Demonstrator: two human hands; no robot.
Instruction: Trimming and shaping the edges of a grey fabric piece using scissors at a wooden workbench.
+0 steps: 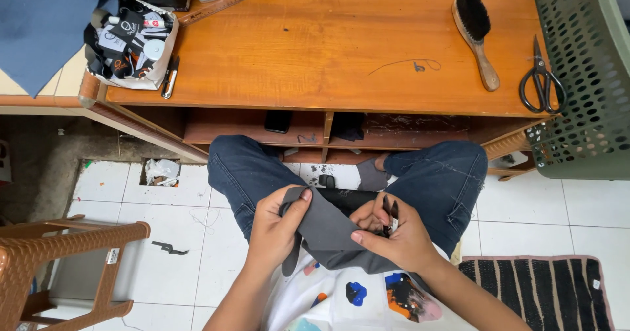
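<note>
Two hands [274, 229] [394, 236], one grey cloth [328, 229]

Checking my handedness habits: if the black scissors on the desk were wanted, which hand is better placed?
Right hand, probably: the scissors lie at the desk's right end, though it holds a small clipper; the left hand grips the grey cloth.

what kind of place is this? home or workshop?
Probably a small tailoring or sewing workspace, maybe at home. Both hands, left hand and right hand, work a piece of grey fabric over the lap; black scissors and a clothes brush lie on the wooden table.
</note>
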